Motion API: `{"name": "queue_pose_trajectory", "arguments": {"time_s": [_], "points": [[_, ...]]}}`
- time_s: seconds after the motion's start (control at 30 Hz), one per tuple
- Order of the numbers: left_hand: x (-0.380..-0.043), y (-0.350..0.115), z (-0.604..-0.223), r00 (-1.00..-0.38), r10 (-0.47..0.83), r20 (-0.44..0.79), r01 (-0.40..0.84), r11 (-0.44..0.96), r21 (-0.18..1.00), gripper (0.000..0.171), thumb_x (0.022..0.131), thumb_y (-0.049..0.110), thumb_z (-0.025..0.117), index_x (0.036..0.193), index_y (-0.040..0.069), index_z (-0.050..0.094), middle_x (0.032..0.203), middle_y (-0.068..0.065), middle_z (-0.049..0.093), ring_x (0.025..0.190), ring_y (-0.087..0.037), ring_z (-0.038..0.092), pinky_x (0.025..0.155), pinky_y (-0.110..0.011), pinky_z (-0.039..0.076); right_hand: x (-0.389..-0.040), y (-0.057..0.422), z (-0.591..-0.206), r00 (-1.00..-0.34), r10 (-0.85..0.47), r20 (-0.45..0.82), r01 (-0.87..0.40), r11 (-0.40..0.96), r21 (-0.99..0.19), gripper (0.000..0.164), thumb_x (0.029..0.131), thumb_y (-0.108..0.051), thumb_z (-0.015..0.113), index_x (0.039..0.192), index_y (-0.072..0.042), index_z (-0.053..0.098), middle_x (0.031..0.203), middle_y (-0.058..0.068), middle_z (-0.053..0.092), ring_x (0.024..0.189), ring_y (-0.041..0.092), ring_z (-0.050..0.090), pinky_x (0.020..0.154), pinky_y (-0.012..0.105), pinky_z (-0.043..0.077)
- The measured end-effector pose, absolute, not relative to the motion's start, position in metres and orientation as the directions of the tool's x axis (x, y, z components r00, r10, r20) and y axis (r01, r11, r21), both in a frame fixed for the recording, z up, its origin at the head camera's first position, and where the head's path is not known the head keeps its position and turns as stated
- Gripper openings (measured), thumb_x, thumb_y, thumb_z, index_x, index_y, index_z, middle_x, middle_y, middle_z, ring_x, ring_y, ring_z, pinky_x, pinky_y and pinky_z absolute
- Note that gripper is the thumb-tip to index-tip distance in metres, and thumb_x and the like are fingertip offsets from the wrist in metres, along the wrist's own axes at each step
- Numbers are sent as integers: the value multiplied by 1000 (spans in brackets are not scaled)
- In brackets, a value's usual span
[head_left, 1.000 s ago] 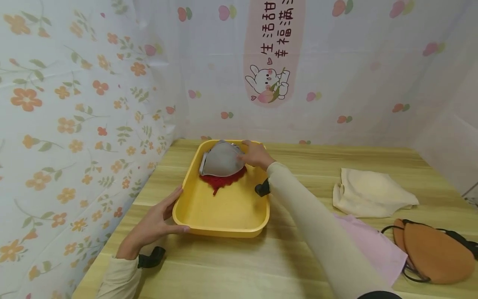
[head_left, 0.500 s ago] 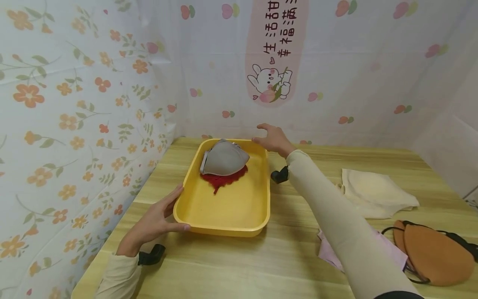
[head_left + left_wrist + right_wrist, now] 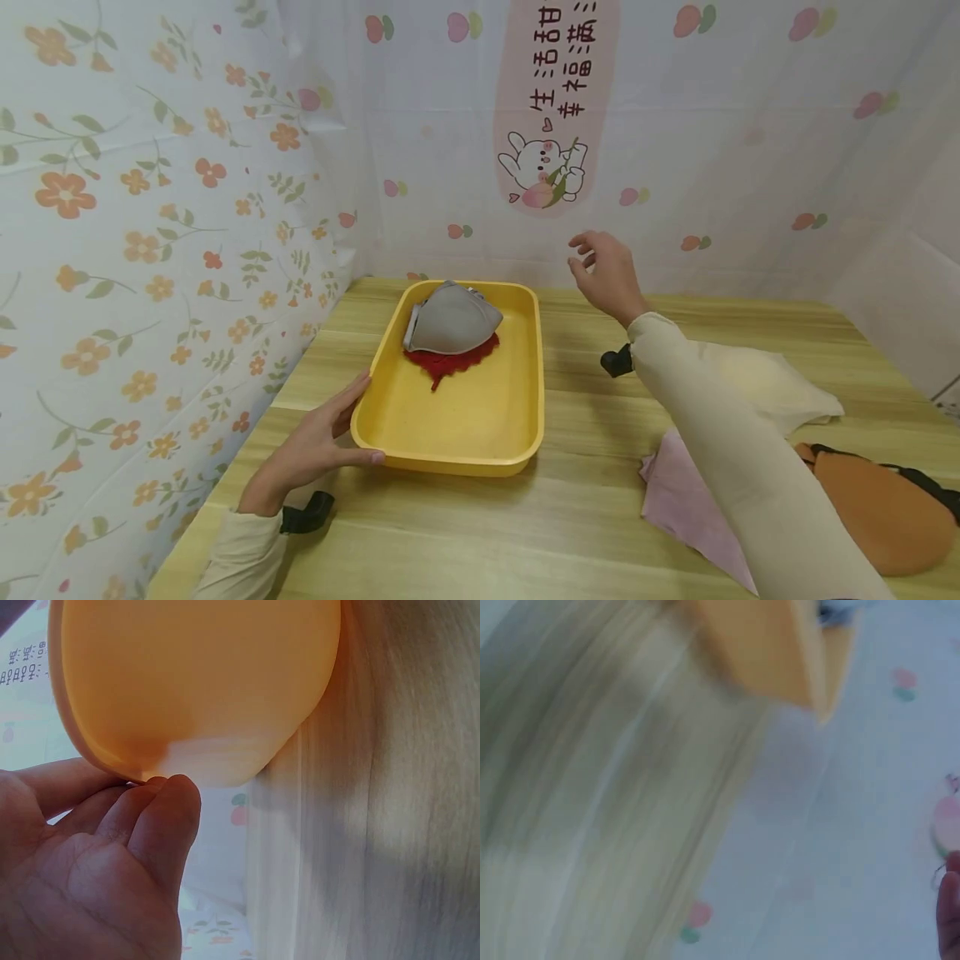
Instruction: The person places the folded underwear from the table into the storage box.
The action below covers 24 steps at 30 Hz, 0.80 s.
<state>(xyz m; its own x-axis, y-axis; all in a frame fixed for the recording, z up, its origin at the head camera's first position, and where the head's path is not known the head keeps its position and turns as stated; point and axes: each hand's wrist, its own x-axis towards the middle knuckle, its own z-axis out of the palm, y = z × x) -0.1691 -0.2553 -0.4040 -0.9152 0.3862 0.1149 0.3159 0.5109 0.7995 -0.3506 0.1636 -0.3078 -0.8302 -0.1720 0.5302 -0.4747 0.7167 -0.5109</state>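
Note:
A yellow plastic tub (image 3: 450,433) stands on the wooden table. Inside, at its far end, a folded grey bra (image 3: 453,321) lies over a red cloth with a scalloped lace edge (image 3: 450,362). My left hand (image 3: 311,446) rests against the tub's near left corner, fingers along the left wall and thumb at the front. In the left wrist view its fingertips touch the tub's outside wall (image 3: 202,675). My right hand (image 3: 607,271) is raised in the air right of the tub, fingers loosely bent and holding nothing.
On the right of the table (image 3: 450,533) lie a folded cream garment (image 3: 780,383), a pink cloth (image 3: 686,500) and an orange-brown folded bra (image 3: 877,508) with black straps, partly behind my right sleeve (image 3: 742,450). Printed curtains (image 3: 420,150) hang behind and to the left.
My right hand has left the grey bra and moved up and right, out of the tub and away from it. The left hand stays at the tub's corner.

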Motion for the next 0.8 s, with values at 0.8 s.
{"name": "queue_pose_trajectory", "arguments": {"time_s": [0.8], "points": [[-169,-255,-403,-920,377,108,307,524,794,110,81,29,86,160,-1,15,169,-20,10,149,-41,33,112,-50,40,-317,314,-344,-931,-220,293,-332,844,-421,28,99,-9,57,122,7,58,99,31,66,89,44,66,74,57,55]]}}
